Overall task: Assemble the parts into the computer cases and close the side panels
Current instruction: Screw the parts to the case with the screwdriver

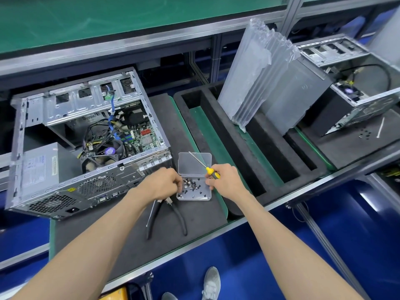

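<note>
1. A screw is being pinched out of the clear screw box (pixel 194 191) at lower centre by the left hand (pixel 161 184), probably for fastening.
2. The yellow screwdriver (pixel 211 171) is gripped in the right hand (pixel 225 180), likely kept ready.
3. The computer case (pixel 86 144) is laid on its side at centre left on the table (pixel 121 241), panel off, fan and wiring exposed.

An open computer case (pixel 86 146) is laid on its side at the left of the tabletop (pixel 129 245), its motherboard, fan and cables exposed. A second open case (pixel 357 94) is seen at the far right. Bare grey side panels (pixel 294 100) are stood upright between them, beside clear air-cushion wrap.
</note>
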